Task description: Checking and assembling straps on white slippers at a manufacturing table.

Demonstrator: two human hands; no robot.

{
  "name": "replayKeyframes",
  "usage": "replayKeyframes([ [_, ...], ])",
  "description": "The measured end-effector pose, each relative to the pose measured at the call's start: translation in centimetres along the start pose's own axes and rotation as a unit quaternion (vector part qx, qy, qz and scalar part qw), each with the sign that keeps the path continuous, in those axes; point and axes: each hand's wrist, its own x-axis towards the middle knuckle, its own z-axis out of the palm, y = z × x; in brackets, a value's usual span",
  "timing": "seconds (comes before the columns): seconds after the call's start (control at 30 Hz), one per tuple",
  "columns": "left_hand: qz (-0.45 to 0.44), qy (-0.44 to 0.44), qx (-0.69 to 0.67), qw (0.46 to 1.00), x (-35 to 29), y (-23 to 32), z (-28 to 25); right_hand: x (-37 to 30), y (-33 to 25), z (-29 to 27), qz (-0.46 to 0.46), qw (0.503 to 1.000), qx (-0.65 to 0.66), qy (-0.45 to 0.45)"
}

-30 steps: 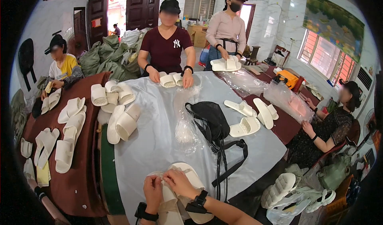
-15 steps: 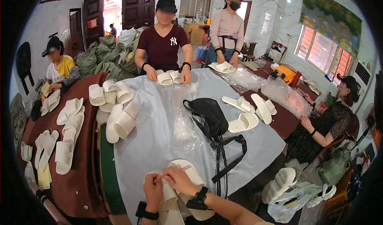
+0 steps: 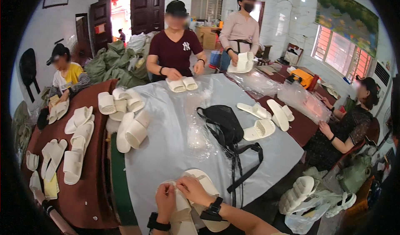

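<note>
A pair of cream slide slippers lies at the near edge of the table in front of me: the right slipper [image 3: 206, 180] and the left slipper [image 3: 183, 226]. My left hand [image 3: 166, 197] is closed over the left slipper's strap, fingertips pinched together. Close beside it, my right hand [image 3: 195, 190] is also pinched, its wrist crossing above the right slipper. Whatever sits between the fingertips of either hand is too small to make out. Both wrists wear black bands. My hands cover much of the straps.
A black backpack [image 3: 223, 120] with loose straps and crumpled clear plastic [image 3: 200, 139] lie on the grey cloth [image 3: 162, 164]. White slippers [image 3: 133, 131] cluster at left, more on the brown table [image 3: 93, 193]. Several co-workers sit or stand around. A bag of shoes [image 3: 306, 218] is at lower right.
The view has shifted slightly. My hands stay pinched at the slippers. The co-worker in the pale top has lifted white slippers off the table; the one in dark red has drawn one hand back.
</note>
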Motion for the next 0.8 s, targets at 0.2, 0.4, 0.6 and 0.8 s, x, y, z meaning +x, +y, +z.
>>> replayKeyframes([
  [0.2,0.017,0.005,0.035,0.999,-0.4,-0.7,0.1,-0.1,-0.9,-0.6,-0.009,1.0,0.015,-0.023],
  [0.4,-0.022,-0.033,0.01,0.999,-0.2,0.5,0.5,0.0,-0.5,-1.0,0.012,0.999,-0.04,-0.007],
  [0.6,0.002,0.014,-0.015,1.0,-0.4,-1.8,0.2,0.1,-0.4,-0.3,0.017,0.999,-0.003,-0.051],
  [0.8,-0.011,-0.009,0.03,0.999,-0.3,-0.1,0.0,-0.1,-0.6,-0.2,-0.023,0.999,-0.014,0.018],
])
